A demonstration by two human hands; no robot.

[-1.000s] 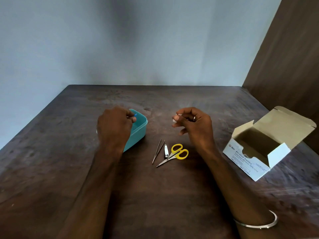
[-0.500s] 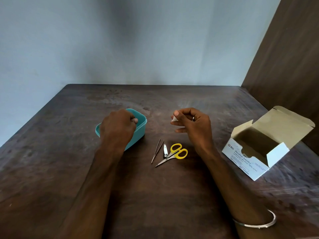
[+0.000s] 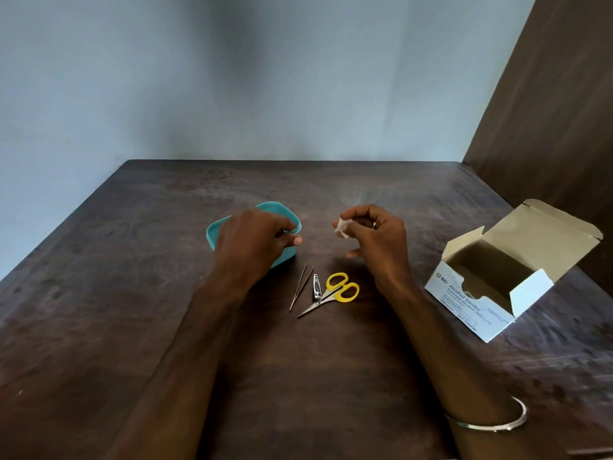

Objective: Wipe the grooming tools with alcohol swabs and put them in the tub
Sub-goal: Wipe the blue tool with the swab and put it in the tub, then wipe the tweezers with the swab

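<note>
A teal tub (image 3: pixel 217 231) stands left of the table's middle. My left hand (image 3: pixel 252 242) lies over it, thumb outside and fingers curled over its near right rim, gripping the rim. The tub's inside is hidden by the hand. My right hand (image 3: pixel 376 240) hovers to the right and pinches a small crumpled white swab (image 3: pixel 341 227) at its fingertips. Below the two hands, on the wood, lie thin metal tweezers (image 3: pixel 301 287), a small nail clipper (image 3: pixel 316 287) and yellow-handled scissors (image 3: pixel 341 288), close together.
An open white carton of alcohol swabs (image 3: pixel 477 307) sits at the right with its lid flap up. The dark wooden table (image 3: pixel 298 376) ends at a pale wall behind and a brown panel on the right. A metal bangle circles my right wrist.
The tub has slid a little to the right and away under my left hand. My right hand has stayed nearly in place with the swab.
</note>
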